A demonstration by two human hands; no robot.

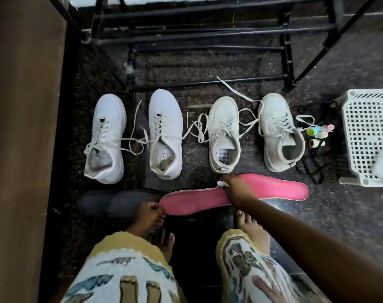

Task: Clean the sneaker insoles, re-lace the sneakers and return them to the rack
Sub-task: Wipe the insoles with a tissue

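The left hand (pixel 150 212) is pinching one end of the pink insole (pixel 271 189), while the right hand (pixel 235 188) is clutching a small white cloth (pixel 221 183) against the insole's middle. Four white sneakers (pixel 164 136) are sitting in a row just beyond both hands, with the black rack (pixel 208 38) standing farther beyond them.

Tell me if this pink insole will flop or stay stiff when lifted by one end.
Probably bendy: the pink insole looks thin and curves slightly along its length. Likely light, since the left hand pinches just its tip. It shouldn't roll, being flat.
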